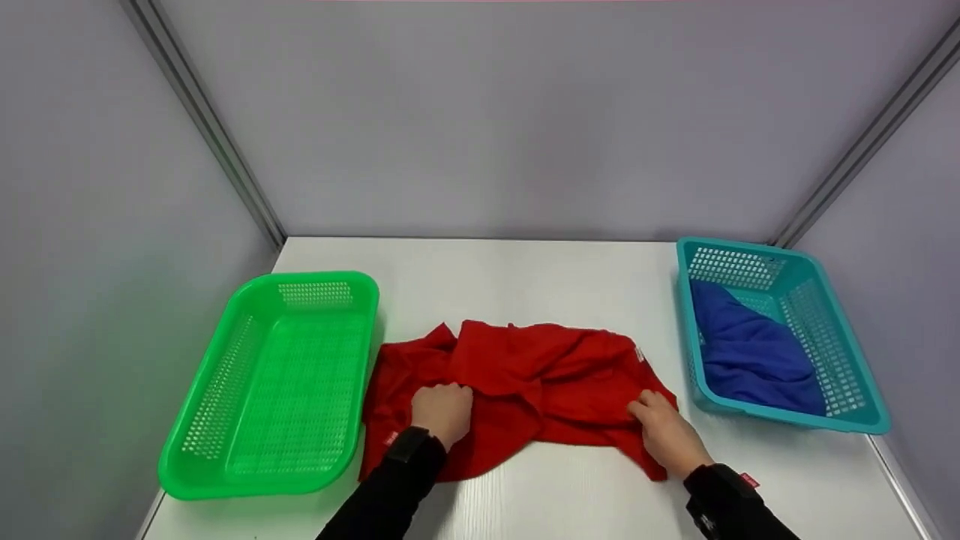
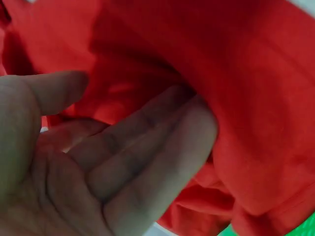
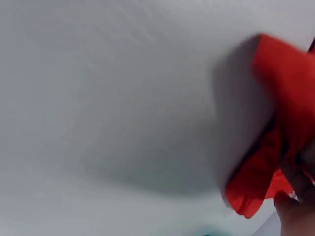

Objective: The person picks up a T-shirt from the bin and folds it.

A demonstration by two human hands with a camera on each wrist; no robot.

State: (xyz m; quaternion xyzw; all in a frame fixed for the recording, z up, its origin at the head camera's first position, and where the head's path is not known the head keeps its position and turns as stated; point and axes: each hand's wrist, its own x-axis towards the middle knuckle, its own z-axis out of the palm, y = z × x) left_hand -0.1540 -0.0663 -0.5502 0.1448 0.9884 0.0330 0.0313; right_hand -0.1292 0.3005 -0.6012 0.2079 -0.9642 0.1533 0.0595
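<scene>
A crumpled red garment (image 1: 570,375) lies spread on the white table, a small white label at its upper right edge. My left hand (image 1: 442,412) is over its left half. In the left wrist view, the fingers (image 2: 147,162) are extended, tips tucked beneath a fold of red cloth (image 2: 256,98), and the thumb stands apart. At the garment's right end, my right hand (image 1: 664,433) pinches the cloth near the edge. Only part of that hand shows at the lower right of the right wrist view, beside gathered red fabric (image 3: 290,93).
To the left stands a green plastic basket (image 1: 300,390) with nothing in it. A teal basket (image 1: 847,360) at the right holds a folded blue cloth (image 1: 754,352). Grey panels (image 1: 480,120) enclose the white table (image 1: 525,277) at the back and both sides.
</scene>
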